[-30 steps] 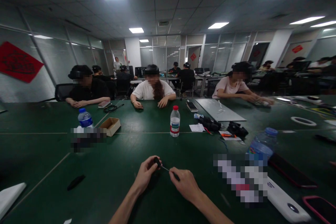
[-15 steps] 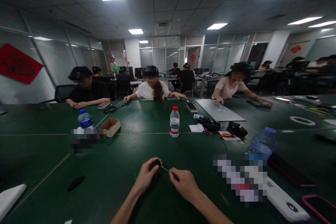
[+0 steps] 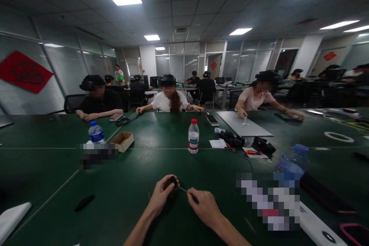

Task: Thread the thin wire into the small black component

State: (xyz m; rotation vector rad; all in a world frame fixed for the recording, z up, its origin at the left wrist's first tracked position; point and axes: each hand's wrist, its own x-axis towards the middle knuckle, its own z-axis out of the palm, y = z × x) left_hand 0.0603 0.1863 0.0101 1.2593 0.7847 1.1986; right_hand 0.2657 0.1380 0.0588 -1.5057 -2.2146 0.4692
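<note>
My left hand pinches a small black part just above the green table. My right hand is closed round a thin dark tool whose metal tip reaches to the black part. Both hands hover close together near the table's front edge, a few centimetres apart. What the black part is cannot be made out.
A red-capped water bottle stands beyond my hands. A blue-capped bottle lies at the right near phones. A cardboard box, another bottle and a black object sit to the left. Three people sit across the table.
My hands hold nearly the same pose. The view has shifted slightly. The people across the table have moved their arms outward.
</note>
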